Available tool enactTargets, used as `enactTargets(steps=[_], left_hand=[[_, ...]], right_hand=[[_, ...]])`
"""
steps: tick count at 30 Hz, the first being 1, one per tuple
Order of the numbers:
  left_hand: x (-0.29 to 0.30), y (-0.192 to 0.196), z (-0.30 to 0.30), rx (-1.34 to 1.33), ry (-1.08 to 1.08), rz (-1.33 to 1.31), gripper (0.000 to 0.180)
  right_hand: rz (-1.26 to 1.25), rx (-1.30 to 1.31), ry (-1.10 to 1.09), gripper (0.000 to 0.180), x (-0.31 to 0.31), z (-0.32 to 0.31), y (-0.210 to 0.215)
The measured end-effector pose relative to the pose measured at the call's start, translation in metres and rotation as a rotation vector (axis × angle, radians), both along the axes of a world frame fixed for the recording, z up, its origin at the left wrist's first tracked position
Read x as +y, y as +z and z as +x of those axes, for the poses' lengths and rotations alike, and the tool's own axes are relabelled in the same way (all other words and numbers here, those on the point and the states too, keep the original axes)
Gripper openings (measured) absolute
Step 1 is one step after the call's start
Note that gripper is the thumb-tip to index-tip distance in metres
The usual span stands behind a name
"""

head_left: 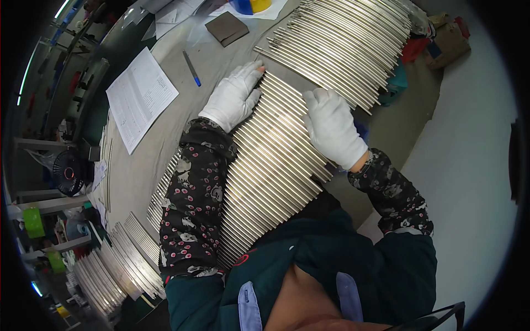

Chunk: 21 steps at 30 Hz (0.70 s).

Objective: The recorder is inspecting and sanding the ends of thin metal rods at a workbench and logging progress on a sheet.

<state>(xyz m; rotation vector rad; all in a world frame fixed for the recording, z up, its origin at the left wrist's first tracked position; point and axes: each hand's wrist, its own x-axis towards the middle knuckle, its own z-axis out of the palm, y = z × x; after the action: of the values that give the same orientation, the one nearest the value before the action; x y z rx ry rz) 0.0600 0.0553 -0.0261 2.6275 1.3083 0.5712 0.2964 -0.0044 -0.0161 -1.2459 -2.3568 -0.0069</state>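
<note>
A row of shiny metal rods (276,140) lies side by side across the table in front of me. My left hand (234,95), in a white glove, rests at the left ends of the far rods, its fingers stretched out. One bare fingertip shows. At the right ends of the same rods is my right hand (331,127), also gloved in white, its fingers curled closed. What those fingers hold, if anything, is hidden. Beyond both hands lies a second batch of metal rods (342,47), a narrow gap apart from the near row.
Left of the rods lie a printed sheet (142,99), a blue-capped pen (192,69) and a dark brown square block (227,28). More rods (118,265) stand in bundles at the lower left, near a small black fan (69,172). A brown bag (447,44) sits at the far right.
</note>
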Motion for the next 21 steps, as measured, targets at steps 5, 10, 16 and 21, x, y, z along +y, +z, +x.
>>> enactTargets(steps=[5, 10, 16, 21], left_hand=[[-0.006, 0.003, -0.006, -0.340, 0.129, -0.108, 0.049], [-0.010, 0.005, -0.021, -0.323, 0.131, -0.190, 0.053], [-0.024, 0.009, -0.009, -0.422, 0.010, -0.346, 0.053], [-0.031, 0.010, -0.020, -0.498, 0.049, -0.295, 0.054]], right_hand=[[-0.195, 0.485, 0.166, 0.029, 0.002, 0.031, -0.001], [-0.356, 1.203, -0.023, 0.037, -0.046, 0.049, -0.014], [-0.126, 1.361, -0.078, 0.040, -0.059, 0.009, -0.049], [-0.156, 1.462, -0.057, 0.039, -0.058, 0.009, -0.053]])
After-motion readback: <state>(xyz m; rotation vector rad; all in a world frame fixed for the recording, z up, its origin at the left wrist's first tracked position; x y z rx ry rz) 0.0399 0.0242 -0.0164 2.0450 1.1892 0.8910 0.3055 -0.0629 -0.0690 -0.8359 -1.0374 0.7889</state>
